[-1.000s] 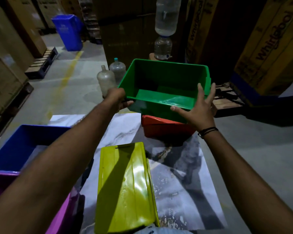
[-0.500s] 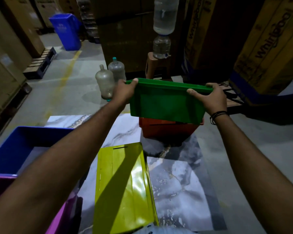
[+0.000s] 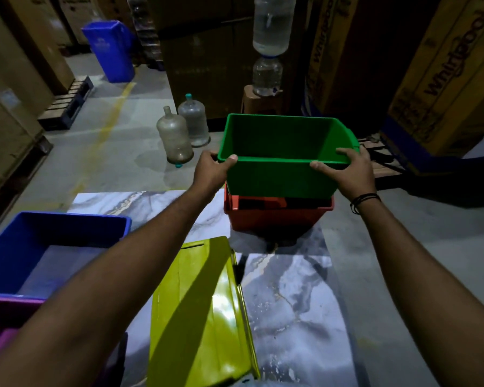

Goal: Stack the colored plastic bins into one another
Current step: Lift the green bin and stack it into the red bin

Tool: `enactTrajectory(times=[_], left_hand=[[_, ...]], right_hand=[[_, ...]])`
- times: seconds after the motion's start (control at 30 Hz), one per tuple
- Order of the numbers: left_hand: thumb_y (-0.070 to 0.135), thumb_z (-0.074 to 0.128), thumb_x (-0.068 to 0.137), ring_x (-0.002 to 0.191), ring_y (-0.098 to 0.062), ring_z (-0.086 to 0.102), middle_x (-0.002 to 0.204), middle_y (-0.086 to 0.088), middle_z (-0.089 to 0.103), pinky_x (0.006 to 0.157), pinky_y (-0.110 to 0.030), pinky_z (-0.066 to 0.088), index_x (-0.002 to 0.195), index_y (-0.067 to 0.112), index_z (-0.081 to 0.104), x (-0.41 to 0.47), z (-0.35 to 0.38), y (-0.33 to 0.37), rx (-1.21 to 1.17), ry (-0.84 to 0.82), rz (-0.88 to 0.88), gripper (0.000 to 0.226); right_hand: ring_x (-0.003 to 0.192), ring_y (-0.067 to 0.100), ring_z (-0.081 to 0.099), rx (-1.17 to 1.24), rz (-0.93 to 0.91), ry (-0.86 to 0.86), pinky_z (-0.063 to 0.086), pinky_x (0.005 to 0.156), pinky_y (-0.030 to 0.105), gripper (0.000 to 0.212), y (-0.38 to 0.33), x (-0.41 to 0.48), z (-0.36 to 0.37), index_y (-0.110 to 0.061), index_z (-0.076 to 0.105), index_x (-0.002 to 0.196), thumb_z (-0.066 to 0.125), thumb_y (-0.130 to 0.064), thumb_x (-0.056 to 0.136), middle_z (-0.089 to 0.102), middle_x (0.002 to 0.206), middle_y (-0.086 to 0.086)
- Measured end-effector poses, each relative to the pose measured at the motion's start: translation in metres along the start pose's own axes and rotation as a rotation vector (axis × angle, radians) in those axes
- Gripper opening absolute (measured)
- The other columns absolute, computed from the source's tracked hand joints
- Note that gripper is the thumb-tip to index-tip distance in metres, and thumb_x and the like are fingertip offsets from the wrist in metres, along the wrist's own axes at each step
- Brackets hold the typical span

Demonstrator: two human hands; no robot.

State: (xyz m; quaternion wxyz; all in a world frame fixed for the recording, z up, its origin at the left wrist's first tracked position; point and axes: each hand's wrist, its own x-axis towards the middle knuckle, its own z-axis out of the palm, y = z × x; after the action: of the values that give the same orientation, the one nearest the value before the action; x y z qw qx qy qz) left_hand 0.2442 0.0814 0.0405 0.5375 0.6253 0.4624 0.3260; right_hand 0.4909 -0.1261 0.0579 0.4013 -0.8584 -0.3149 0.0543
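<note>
A green bin (image 3: 280,177) sits upright with its bottom partly inside a red bin (image 3: 274,219) at the far end of the marble sheet (image 3: 299,303). My left hand (image 3: 211,171) grips the green bin's near left corner of the rim. My right hand (image 3: 349,170) grips the near right of the rim. A yellow bin (image 3: 201,317) lies upside down in front of me. At the left stand a blue bin (image 3: 39,247) and, nearer, a purple bin (image 3: 0,331).
Two large empty water jugs (image 3: 179,135) stand on the concrete floor beyond the sheet. A water dispenser (image 3: 267,76) on a stool, stacked cardboard boxes (image 3: 444,65), pallets (image 3: 65,104) and a blue trash bin (image 3: 109,48) ring the area.
The green bin was tipped with its opening toward me, then turned upright and lowered into the red bin. Both hands shifted their grip onto its near rim.
</note>
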Motion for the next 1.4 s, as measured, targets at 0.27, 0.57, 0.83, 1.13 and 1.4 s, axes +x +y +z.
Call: enactTrajectory(times=[0.27, 0.57, 0.83, 1.13, 1.4], left_hand=[[0.007, 0.078, 0.083, 0.106, -0.019, 0.058, 0.123, -0.012, 0.062, 0.089, -0.029, 0.046, 0.124, 0.0, 0.051, -0.027, 0.018, -0.018, 0.071, 0.034, 0.014, 0.049], [-0.006, 0.074, 0.076, 0.106, -0.025, 0.063, 0.116, -0.003, 0.058, 0.082, -0.034, 0.054, 0.12, 0.011, 0.044, -0.026, 0.005, -0.051, 0.261, 0.076, 0.18, 0.055], [0.0, 0.053, 0.087, 0.125, -0.025, 0.061, 0.136, -0.008, 0.064, 0.107, -0.047, 0.05, 0.14, 0.015, 0.055, -0.005, 0.003, -0.042, 0.214, 0.043, 0.199, 0.055], [0.006, 0.058, 0.095, 0.12, -0.015, 0.054, 0.133, 0.001, 0.058, 0.106, -0.034, 0.046, 0.144, 0.005, 0.047, -0.007, 0.007, -0.038, 0.265, -0.064, 0.096, 0.05], [0.023, 0.069, 0.08, 0.104, -0.029, 0.067, 0.125, -0.016, 0.067, 0.088, -0.045, 0.059, 0.137, 0.009, 0.049, -0.006, 0.007, -0.055, 0.375, -0.253, -0.009, 0.061]], right_hand=[[0.125, 0.023, 0.056, 0.595, 0.185, 0.166, 0.052, 0.102, 0.041, 0.1, 0.042, -0.002, 0.025, -0.015, 0.039, 0.146, 0.089, -0.043, 0.064, 0.052, 0.141, 0.012], [0.116, 0.029, 0.061, 0.581, 0.162, 0.14, 0.054, 0.098, 0.049, 0.06, 0.067, -0.009, 0.039, -0.011, 0.051, 0.137, 0.067, 0.005, 0.081, 0.062, 0.128, 0.012], [0.122, 0.024, 0.06, 0.433, 0.018, 0.031, 0.051, 0.102, 0.048, 0.074, 0.055, 0.019, 0.03, -0.016, 0.044, 0.145, 0.068, -0.025, 0.076, 0.06, 0.136, 0.01], [0.134, 0.02, 0.044, 0.354, 0.056, -0.171, 0.038, 0.114, 0.04, 0.113, 0.057, 0.03, 0.04, -0.016, 0.024, 0.155, 0.086, -0.051, 0.068, 0.043, 0.149, 0.001], [0.12, 0.02, 0.054, 0.233, 0.055, -0.303, 0.046, 0.098, 0.034, 0.101, 0.08, 0.018, 0.052, -0.022, 0.034, 0.143, 0.09, -0.048, 0.064, 0.054, 0.138, 0.003]])
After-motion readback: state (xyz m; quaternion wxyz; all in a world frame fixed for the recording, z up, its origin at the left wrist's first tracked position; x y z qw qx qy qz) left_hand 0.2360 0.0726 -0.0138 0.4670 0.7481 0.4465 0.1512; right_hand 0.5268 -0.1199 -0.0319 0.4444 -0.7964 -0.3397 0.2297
